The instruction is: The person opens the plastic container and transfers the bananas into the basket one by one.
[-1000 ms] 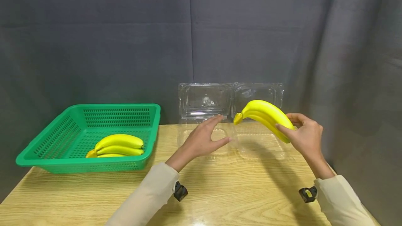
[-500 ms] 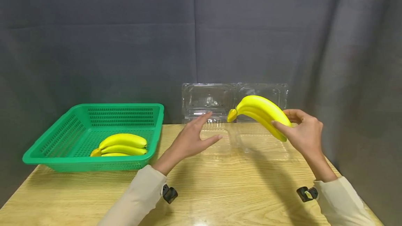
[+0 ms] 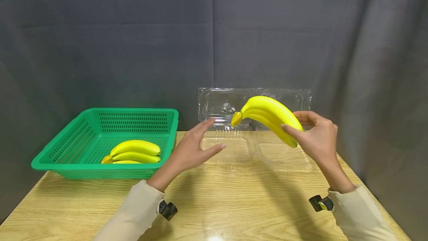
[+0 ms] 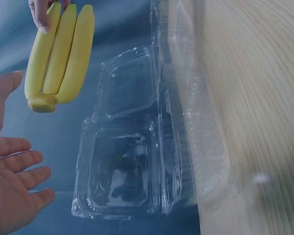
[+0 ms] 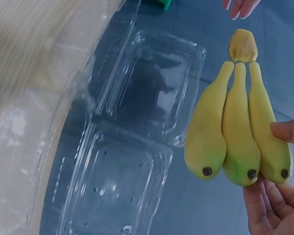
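Observation:
My right hand (image 3: 317, 137) pinches a bunch of three yellow bananas (image 3: 267, 112) by its blossom end, thumb on one side and fingers on the other. The bunch hangs in the air above the table, its stem end pointing left toward my other hand. The right wrist view shows the dark tips and greenish ends of the bananas (image 5: 240, 127) close up. My left hand (image 3: 190, 148) is held in the air with fingers spread and nothing in it, a short way left of the stem. Behind the hands, two clear plastic clamshell containers (image 3: 230, 148) stand side by side, lids raised.
A green slotted basket (image 3: 100, 170) stands on the left of the wooden table (image 3: 214, 203), with another bunch of bananas (image 3: 135, 151) lying in it. A dark grey curtain (image 3: 133, 47) hangs close behind the table and along its right side.
The right hand has carried the bananas a little left and up. The left hand has drawn away to the left and down, from over the containers. The view has shifted slightly.

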`<state>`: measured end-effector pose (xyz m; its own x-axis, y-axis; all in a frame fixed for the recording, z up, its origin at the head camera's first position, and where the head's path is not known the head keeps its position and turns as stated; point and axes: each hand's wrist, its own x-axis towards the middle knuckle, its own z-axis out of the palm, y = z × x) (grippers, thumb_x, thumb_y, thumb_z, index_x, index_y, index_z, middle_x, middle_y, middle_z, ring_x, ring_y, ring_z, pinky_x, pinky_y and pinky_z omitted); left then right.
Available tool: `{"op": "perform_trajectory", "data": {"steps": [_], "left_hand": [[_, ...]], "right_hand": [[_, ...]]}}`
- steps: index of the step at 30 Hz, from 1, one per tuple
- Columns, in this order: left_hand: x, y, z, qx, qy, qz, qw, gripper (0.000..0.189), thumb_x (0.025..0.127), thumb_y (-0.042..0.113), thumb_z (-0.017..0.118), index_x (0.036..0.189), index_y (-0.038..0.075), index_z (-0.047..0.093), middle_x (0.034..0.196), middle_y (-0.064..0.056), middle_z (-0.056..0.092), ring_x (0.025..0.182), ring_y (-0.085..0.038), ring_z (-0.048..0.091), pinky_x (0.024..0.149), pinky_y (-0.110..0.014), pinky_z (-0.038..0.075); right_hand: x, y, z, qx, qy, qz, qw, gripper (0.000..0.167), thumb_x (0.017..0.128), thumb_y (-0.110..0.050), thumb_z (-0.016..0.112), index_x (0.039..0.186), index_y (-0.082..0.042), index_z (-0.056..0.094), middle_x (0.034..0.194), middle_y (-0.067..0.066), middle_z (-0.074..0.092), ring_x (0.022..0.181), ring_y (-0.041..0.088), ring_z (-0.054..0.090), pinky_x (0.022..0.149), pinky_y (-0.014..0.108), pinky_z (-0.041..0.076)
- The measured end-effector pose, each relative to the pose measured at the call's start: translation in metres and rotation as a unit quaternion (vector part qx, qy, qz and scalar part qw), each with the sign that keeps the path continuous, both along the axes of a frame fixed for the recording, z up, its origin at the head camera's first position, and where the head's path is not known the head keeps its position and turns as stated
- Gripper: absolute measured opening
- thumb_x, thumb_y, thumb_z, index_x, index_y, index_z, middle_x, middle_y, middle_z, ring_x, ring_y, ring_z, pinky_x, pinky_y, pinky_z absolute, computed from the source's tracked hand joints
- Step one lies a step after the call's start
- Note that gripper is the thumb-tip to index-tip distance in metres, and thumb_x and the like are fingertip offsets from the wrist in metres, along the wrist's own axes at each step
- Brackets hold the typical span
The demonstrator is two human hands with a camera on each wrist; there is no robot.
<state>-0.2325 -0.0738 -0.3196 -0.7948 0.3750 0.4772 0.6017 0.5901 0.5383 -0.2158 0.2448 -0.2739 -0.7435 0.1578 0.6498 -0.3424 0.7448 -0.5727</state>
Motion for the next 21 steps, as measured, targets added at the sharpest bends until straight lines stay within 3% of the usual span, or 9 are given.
{"op": "perform_trajectory", "data": {"steps": [3,6,15,21], "left_hand": [[0.003,-0.009,0.001,0.013,0.002,0.003,0.9999,0.080,0.088,0.049,0.067,0.151,0.012,0.036,0.152,-0.007,0.035,0.137,-0.027,0.035,0.105,-0.055,0.034],[0.006,-0.019,0.002,0.032,0.006,0.000,0.9995,0.079,0.088,0.047,0.068,0.151,0.012,0.035,0.153,-0.007,0.033,0.138,-0.028,0.034,0.105,-0.056,0.032],[0.015,-0.051,0.007,0.050,0.009,0.037,0.9980,0.077,0.090,0.047,0.065,0.153,0.018,0.031,0.156,0.001,0.028,0.141,-0.028,0.026,0.106,-0.058,0.030],[0.021,-0.071,0.007,0.084,0.040,0.052,0.9943,0.071,0.091,0.037,0.067,0.152,0.018,0.035,0.153,0.000,0.034,0.139,-0.026,0.031,0.105,-0.058,0.031]], "right_hand": [[-0.001,-0.009,0.001,0.000,0.001,0.007,1.0000,0.044,0.072,-0.034,0.086,0.104,-0.006,0.074,0.090,0.009,0.073,0.082,0.018,0.062,0.085,0.042,0.035],[-0.002,-0.018,0.003,0.002,0.010,0.020,0.9997,0.043,0.072,-0.033,0.086,0.103,-0.005,0.074,0.089,0.009,0.073,0.081,0.021,0.063,0.084,0.041,0.036],[-0.008,-0.042,0.006,-0.009,0.034,0.067,0.9971,0.038,0.071,-0.026,0.088,0.100,-0.005,0.075,0.085,0.008,0.073,0.079,0.021,0.064,0.084,0.041,0.035],[-0.011,-0.053,0.009,-0.013,0.048,0.085,0.9952,0.037,0.070,-0.025,0.088,0.098,-0.006,0.075,0.084,0.006,0.073,0.076,0.018,0.065,0.083,0.038,0.039]]}}
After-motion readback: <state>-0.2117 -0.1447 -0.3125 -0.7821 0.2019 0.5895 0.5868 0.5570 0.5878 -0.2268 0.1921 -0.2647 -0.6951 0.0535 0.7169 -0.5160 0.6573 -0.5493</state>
